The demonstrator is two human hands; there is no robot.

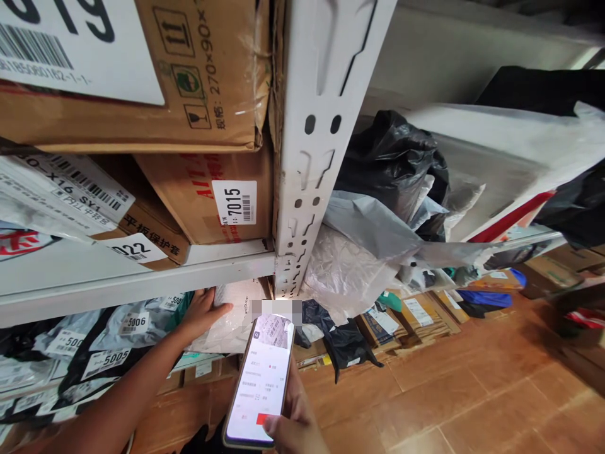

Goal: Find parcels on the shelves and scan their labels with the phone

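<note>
My right hand is wrapped round a smartphone, its thumb at a red button low on the lit screen. The upper part of the screen shows a camera picture of a label. Beyond the phone, on the lower shelf, my left hand grips the left side of a white parcel. The thumb lies along the front of this parcel, and the other fingers are partly hidden. A blurred patch and the phone's top cover the parcel's right part.
A white perforated shelf post rises just beyond the phone. Cardboard boxes, one labelled 7015, fill the upper left shelf. Bagged parcels lie below. Black and grey plastic bags overhang the right shelf, above a tiled floor.
</note>
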